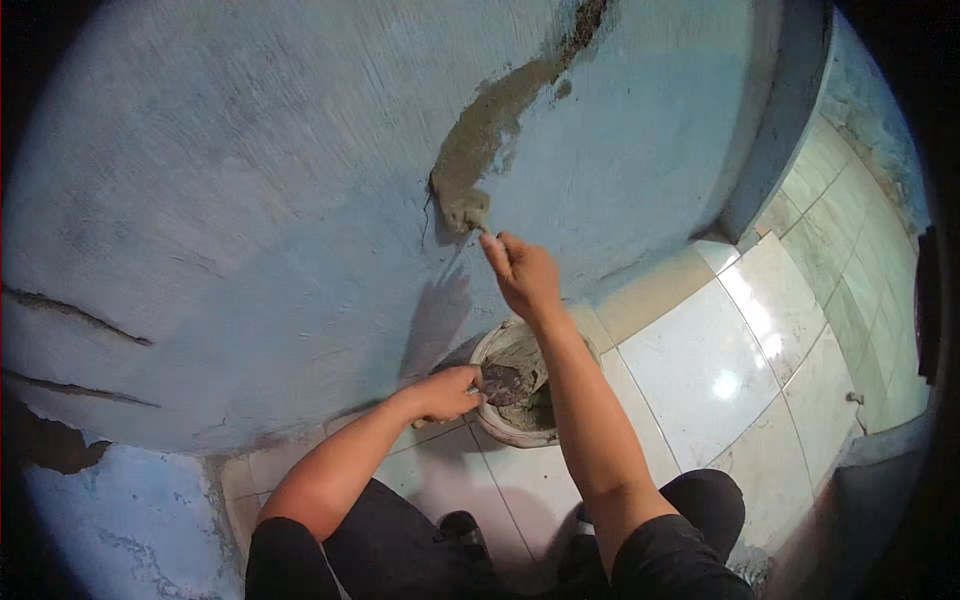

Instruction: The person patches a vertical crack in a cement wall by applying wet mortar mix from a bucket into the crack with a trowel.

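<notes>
"How's the left hand (pixel 447 393)?"
"Fingers closed around a trowel (pixel 505 381), its blade over the near bucket (pixel 520 440)."
"And the right hand (pixel 527 275)?"
"Fingers closed on a tool (pixel 481 218) (mortar-smeared), its tip at the grey mortar (pixel 490 125) on the far wall (pixel 300 200)."

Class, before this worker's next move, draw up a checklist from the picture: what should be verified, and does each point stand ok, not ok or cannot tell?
1. Right hand grips the small tool at the lower end of the mortar patch: ok.
2. Left hand grips the dark-bladed tool, its blade over the bucket: ok.
3. Bucket stands upright on the tiled floor: ok.
4. Two dark cracks at the left of the wall filled: not ok, both open.
5. Mortar patch firmly bonded: cannot tell.
</notes>
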`<action>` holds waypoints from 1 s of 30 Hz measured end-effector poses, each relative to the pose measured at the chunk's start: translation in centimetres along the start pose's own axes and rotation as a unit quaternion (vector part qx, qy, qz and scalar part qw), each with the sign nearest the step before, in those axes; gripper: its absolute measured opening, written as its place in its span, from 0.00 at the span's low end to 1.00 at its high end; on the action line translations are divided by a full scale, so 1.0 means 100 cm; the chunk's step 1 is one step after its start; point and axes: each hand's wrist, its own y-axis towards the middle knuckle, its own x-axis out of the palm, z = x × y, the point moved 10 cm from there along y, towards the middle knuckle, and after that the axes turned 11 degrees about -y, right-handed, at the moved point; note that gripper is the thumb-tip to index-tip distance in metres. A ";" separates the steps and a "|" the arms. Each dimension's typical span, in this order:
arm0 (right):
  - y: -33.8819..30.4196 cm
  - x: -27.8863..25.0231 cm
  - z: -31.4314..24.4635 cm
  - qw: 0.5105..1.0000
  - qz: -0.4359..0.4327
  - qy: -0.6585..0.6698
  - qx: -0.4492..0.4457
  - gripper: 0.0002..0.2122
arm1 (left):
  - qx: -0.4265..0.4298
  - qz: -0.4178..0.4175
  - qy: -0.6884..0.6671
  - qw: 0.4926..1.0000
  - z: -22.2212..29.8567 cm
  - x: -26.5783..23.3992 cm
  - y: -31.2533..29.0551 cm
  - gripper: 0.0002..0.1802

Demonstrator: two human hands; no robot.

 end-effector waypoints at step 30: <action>-0.009 0.016 -0.085 0.925 -0.363 0.076 -0.088 0.27 | 0.141 0.043 0.164 0.975 -0.005 0.001 0.029 0.16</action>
